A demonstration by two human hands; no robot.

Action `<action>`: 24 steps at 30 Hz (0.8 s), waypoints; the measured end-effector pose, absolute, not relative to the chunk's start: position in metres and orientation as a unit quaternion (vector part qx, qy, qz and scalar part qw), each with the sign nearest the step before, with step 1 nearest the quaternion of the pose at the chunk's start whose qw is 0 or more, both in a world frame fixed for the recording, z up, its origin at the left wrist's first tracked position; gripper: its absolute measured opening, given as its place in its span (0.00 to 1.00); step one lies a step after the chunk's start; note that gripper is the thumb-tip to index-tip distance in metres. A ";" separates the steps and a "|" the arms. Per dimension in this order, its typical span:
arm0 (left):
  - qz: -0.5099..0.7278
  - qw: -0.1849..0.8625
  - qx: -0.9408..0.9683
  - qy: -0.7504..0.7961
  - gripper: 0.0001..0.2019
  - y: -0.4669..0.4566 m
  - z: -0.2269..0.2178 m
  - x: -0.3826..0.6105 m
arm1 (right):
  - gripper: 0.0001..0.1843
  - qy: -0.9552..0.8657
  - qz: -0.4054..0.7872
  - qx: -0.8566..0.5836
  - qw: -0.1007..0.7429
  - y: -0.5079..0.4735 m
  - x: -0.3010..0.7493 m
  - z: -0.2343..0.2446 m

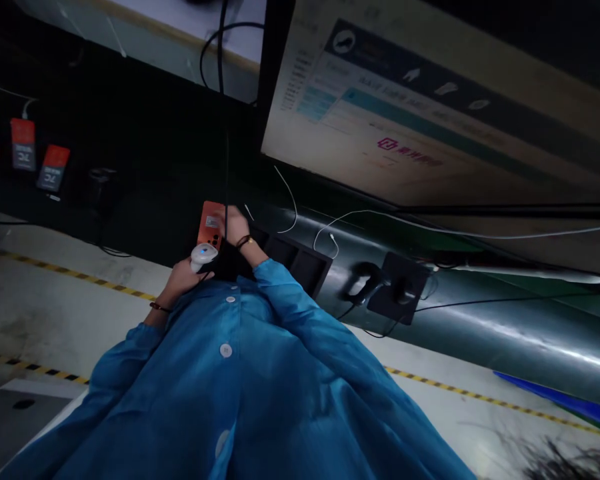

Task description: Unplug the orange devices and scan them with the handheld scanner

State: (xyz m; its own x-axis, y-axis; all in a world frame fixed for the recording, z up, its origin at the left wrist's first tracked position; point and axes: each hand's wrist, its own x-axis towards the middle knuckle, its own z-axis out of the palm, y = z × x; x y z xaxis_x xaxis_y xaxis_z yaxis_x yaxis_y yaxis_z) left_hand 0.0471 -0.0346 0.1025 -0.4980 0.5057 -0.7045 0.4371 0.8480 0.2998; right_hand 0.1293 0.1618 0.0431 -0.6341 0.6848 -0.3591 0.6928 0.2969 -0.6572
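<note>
My left hand (pixel 182 277) is closed round the handle of a white barcode scanner (pixel 205 253), whose head has a small blue light. The scanner's head is close to the lower edge of an orange phone (pixel 209 230), which lies back up, showing its camera lenses and a pale label. My right hand (pixel 235 225) is at the phone's right edge with its fingers bent over the back near the label. A dark cable hangs across the view in front of this hand. Parts of the fingers are dim and blurred.
Several red-and-grey phones (pixel 24 145) stand at the left, some with white cables. A large monitor (pixel 380 120) fills the upper right. Right of my hands are a black tray (pixel 300 263), a black looped device (pixel 365 283), a mouse (pixel 405 291) on a pad and loose white cables (pixel 360 212).
</note>
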 end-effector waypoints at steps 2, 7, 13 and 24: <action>0.048 0.412 0.256 0.873 0.25 -0.028 0.104 0.050 | 0.20 0.776 -0.387 0.497 0.019 0.183 0.149 0.038; 0.090 0.400 0.229 0.883 0.27 -0.013 0.105 0.046 | 0.16 0.703 -0.409 0.570 0.121 0.227 0.168 0.009; 0.158 0.410 0.203 0.875 0.25 -0.004 0.100 0.047 | 0.18 0.691 -0.431 0.559 0.158 0.235 0.155 -0.003; 0.181 0.395 0.165 0.885 0.29 0.004 0.115 0.054 | 0.15 0.681 -0.446 0.561 0.151 0.232 0.154 0.002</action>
